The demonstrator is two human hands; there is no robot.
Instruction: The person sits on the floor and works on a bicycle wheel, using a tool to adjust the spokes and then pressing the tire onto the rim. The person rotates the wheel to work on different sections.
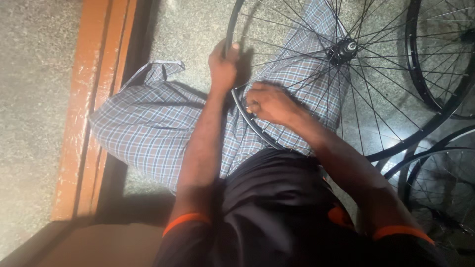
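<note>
A: Which object did the hands work on, and where did it lie?

B: A spoked wheel [316, 74] with a black rim lay across the person's lap, over a checked cloth [148, 128]. Its hub [346, 48] sat to the far right of the hands, and the spokes fanned out from it to the rim.

A: How was the left hand placed?

B: The left hand [222, 64] was closed round the rim at its left edge, fingers curled together over the metal, thumb tip showing on the far side.

A: And the right hand?

B: The right hand [269, 103] rested on the near part of the rim, just right of the left hand. Its fingers were bent and drawn together at the rim where the spokes end; whether they pinched anything could not be told, as the tips were partly hidden.

A: What surrounded the wheel?

B: Two more wheels lay on the speckled floor [34, 74]: one [438, 59] at far right, another [435, 183] at near right, its rim passing close under the lap wheel. A wooden frame [91, 99], orange-brown, ran from near to far at left. The person wore a dark shirt [277, 207] with orange sleeve bands.

A: Were any packages, labels or signs visible?

B: The hub bore a small pale mark, too blurred to describe.
</note>
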